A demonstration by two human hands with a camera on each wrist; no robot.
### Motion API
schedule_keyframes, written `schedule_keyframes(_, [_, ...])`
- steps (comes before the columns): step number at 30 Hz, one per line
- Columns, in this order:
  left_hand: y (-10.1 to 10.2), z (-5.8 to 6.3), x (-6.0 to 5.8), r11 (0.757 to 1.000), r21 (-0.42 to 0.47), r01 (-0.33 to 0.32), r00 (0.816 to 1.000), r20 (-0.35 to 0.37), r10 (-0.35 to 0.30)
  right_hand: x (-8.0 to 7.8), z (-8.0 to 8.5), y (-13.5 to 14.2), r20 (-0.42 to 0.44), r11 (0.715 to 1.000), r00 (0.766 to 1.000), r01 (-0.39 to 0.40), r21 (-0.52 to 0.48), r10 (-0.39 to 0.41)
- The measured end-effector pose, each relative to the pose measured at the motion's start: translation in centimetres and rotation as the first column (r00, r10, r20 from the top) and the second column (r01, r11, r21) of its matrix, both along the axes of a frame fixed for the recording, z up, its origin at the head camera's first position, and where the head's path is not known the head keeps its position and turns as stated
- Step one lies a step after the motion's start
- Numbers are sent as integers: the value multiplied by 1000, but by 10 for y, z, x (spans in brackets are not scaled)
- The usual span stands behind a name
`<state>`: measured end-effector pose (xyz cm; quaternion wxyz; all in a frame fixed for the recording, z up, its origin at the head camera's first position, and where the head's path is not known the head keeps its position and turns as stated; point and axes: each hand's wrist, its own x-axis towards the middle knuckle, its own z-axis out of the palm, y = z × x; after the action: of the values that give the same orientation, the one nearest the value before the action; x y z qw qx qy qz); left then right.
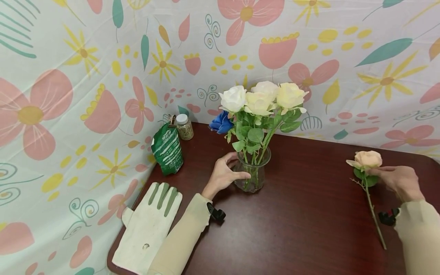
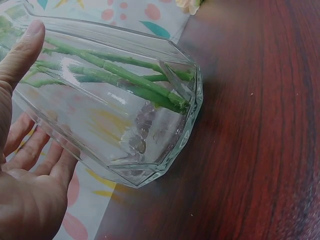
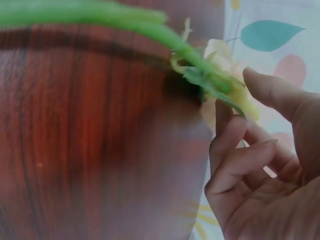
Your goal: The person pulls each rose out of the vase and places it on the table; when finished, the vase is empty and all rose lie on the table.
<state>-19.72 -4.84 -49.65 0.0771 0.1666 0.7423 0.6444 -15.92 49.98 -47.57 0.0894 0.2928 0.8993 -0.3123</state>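
Note:
Near the middle of the table in the head view stands a clear glass vase [image 1: 259, 176] with white and pale yellow roses [image 1: 259, 99] and one blue rose [image 1: 221, 123]. My left hand [image 1: 225, 173] holds the vase from its left side. In the left wrist view, the thumb lies along the glass vase [image 2: 115, 100] and the other fingers are on its far side; green stems [image 2: 125, 75] show inside. At the right, my right hand [image 1: 400, 182] pinches a peach rose [image 1: 368, 159] close under its bloom. Its stem [image 3: 125, 17] extends away from the fingers, blurred in the right wrist view.
A white hand-shaped board [image 1: 148, 229] with grey-green strips lies at the table's left edge, beside the left forearm. Behind it stand a green bag [image 1: 167, 149] with a clip and a small white-capped jar [image 1: 185, 128]. Flower-printed cloth [image 1: 206, 57] hangs behind and left of the table.

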Motion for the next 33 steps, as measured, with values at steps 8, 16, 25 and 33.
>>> schedule_keyframes(8, [0,-1,-2,1000,-2,0,1000,2,0,8,18,-26,-131,997,990,65,43,-59])
schedule_keyframes(16, [0,-2,-1,1000,11,2,1000,-6,-2,12,36,-60,-307,998,951,45,40,-30])
schedule_keyframes(25, [-1,-3,-1,1000,16,9,1000,-8,-9,15,64,-123,-453,995,891,-70,-66,32])
schedule_keyframes(33, [0,-2,-1,1000,10,6,1000,10,-6,15,79,-181,-577,970,812,-200,-135,87])
